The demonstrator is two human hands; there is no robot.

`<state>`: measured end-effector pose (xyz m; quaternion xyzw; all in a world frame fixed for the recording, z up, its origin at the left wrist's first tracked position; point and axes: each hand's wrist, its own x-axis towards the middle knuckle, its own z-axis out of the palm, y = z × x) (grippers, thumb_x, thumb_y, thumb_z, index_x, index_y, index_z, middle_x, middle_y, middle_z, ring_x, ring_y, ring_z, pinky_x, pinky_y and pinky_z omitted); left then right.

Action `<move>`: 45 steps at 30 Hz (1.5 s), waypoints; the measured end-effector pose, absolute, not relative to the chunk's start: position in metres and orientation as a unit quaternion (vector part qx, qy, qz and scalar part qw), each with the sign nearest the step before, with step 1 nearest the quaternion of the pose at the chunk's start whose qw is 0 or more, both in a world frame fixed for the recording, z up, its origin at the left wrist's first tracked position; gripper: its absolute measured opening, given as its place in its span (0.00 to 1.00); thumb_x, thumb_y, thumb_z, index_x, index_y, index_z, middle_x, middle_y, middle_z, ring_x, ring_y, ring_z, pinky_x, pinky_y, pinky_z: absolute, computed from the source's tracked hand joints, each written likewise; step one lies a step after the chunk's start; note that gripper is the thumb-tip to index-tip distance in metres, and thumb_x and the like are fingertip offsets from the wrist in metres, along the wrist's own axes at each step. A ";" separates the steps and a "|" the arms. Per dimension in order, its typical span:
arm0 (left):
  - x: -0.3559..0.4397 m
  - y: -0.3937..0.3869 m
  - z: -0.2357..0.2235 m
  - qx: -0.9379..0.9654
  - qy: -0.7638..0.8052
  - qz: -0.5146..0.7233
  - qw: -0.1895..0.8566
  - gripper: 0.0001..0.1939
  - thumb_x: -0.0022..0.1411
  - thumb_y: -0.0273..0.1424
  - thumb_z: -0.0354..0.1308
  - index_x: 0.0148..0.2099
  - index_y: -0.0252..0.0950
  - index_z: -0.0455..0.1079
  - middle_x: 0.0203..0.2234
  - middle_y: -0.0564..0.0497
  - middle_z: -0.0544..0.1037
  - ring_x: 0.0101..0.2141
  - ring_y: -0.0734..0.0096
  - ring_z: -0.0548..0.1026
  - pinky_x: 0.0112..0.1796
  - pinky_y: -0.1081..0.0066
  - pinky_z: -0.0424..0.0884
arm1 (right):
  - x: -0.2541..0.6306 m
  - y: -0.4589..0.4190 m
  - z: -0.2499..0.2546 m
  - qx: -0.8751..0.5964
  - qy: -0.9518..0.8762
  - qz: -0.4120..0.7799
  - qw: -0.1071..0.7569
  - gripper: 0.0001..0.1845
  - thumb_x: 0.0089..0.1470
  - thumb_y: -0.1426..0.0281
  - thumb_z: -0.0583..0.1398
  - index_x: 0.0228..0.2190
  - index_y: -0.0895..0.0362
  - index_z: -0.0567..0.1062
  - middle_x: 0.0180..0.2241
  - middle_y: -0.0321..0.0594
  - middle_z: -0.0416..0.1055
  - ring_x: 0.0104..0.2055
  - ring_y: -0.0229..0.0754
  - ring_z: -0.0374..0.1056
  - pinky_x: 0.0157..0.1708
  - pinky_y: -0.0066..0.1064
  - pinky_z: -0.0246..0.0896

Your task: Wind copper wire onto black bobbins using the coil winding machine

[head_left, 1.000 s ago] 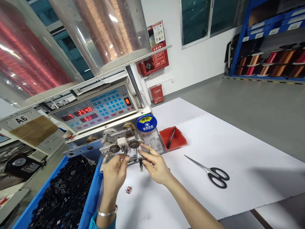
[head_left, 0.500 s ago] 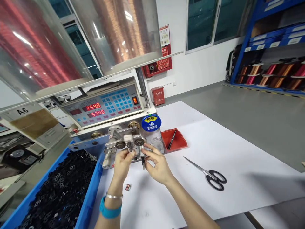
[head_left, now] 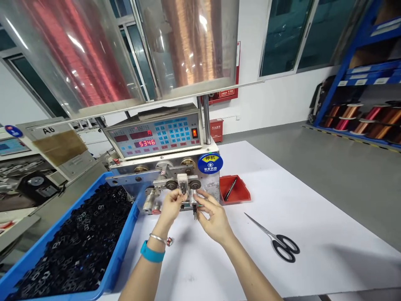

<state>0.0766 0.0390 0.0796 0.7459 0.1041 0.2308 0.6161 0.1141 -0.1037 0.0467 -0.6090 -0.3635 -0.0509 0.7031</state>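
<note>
Both hands are up at the front of a coil winding machine (head_left: pixel 163 142) with a red-digit control panel. My left hand (head_left: pixel 171 205) pinches at the small white fixture (head_left: pixel 182 182) between two rollers; what the fingers hold is too small to make out. My right hand (head_left: pixel 213 213) is beside it, fingers curled around the short metal spindle (head_left: pixel 194 209) that hangs below the fixture. A small red and black part (head_left: pixel 169 241) lies on the white tabletop (head_left: pixel 313 217) next to my left wrist.
A blue bin (head_left: pixel 125 246) of several small black parts stands at the left. A red tray (head_left: pixel 239 193) holding a black pen sits right of the machine. Black-handled scissors (head_left: pixel 277 241) lie on the table. Large wire spools (head_left: pixel 194 37) stand above; blue shelving (head_left: pixel 360 108) with spools is far right.
The view has swung so the machine sits more centred. Both hands stay at the fixture, drawn closer together. The upper display reading has changed.
</note>
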 end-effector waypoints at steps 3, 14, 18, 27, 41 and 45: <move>0.066 0.033 0.071 0.747 0.093 0.229 0.617 0.15 0.45 0.36 0.62 0.17 0.36 0.61 0.11 0.62 0.54 0.16 0.81 0.51 0.19 0.76 0.49 | 0.113 -0.106 0.048 -0.617 -0.371 -0.038 0.693 0.27 0.47 0.80 0.55 0.49 0.51 0.71 0.54 0.49 0.61 0.34 0.37 0.73 0.34 0.33 0.74; 0.074 0.034 0.065 0.746 0.094 0.245 0.612 0.16 0.43 0.38 0.61 0.16 0.36 0.60 0.11 0.61 0.56 0.16 0.81 0.52 0.19 0.76 0.51 | 0.113 -0.105 0.046 -0.617 -0.360 -0.037 0.699 0.26 0.47 0.78 0.56 0.49 0.49 0.72 0.53 0.47 0.61 0.36 0.38 0.72 0.33 0.31 0.74; 0.052 0.028 0.070 0.764 0.090 0.266 0.580 0.13 0.47 0.36 0.60 0.18 0.35 0.64 0.11 0.61 0.55 0.16 0.81 0.51 0.20 0.76 0.49 | 0.114 -0.104 0.045 -0.611 -0.360 -0.029 0.705 0.25 0.49 0.77 0.55 0.48 0.49 0.72 0.53 0.46 0.61 0.39 0.40 0.72 0.34 0.31 0.74; 0.073 0.037 0.067 0.730 0.127 0.243 0.626 0.17 0.41 0.42 0.62 0.17 0.36 0.63 0.09 0.64 0.50 0.14 0.82 0.48 0.17 0.76 0.46 | 0.114 -0.102 0.042 -0.606 -0.350 -0.017 0.714 0.24 0.50 0.76 0.56 0.49 0.50 0.72 0.53 0.47 0.60 0.34 0.37 0.73 0.35 0.33 0.74; 0.082 0.046 0.076 0.550 0.123 0.054 0.824 0.16 0.36 0.31 0.68 0.18 0.34 0.61 0.09 0.65 0.52 0.10 0.89 0.43 0.12 0.81 0.40 | 0.115 -0.103 0.043 -0.615 -0.357 -0.040 0.702 0.24 0.49 0.77 0.55 0.49 0.50 0.72 0.53 0.47 0.62 0.41 0.42 0.71 0.38 0.35 0.74; 0.067 0.024 0.060 0.497 0.126 0.099 0.853 0.19 0.36 0.37 0.68 0.21 0.35 0.60 0.10 0.67 0.49 0.12 0.89 0.42 0.12 0.82 0.42 | 0.114 -0.104 0.044 -0.616 -0.361 -0.042 0.698 0.25 0.49 0.77 0.55 0.49 0.50 0.71 0.53 0.45 0.62 0.43 0.41 0.70 0.40 0.34 0.73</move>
